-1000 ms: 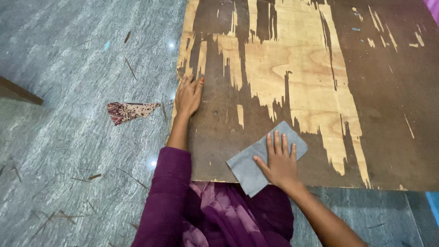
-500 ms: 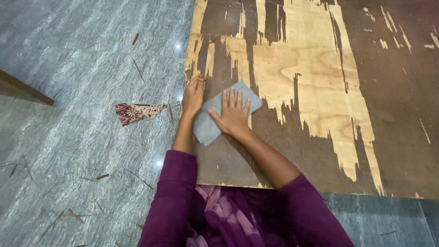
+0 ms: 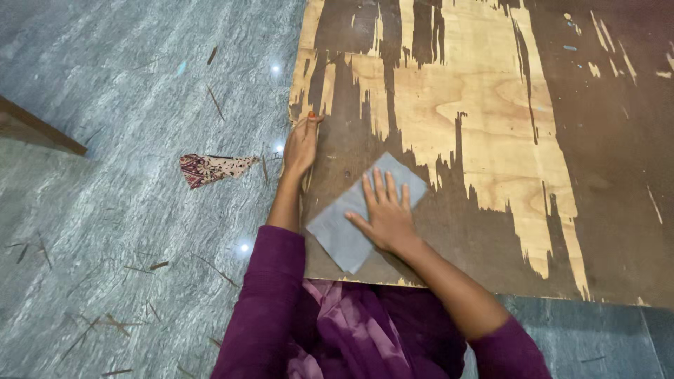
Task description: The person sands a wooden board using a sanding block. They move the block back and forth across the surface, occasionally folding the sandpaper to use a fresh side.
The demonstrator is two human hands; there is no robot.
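The grey rectangular sanding sheet [image 3: 351, 219] lies flat on the worn brown plywood board [image 3: 491, 140], near its lower left corner, long axis running diagonally. The right hand [image 3: 385, 214] presses it with fingers spread flat, while the left hand [image 3: 302, 144], open, rests on the board's left edge just beside.

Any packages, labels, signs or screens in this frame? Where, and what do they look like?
None in view: no package, label, sign or screen.
Nearest to it: a patterned scrap on the grey floor, left of the board; tapered shape, red, cream and dark print, whether cloth or paper cannot be told.
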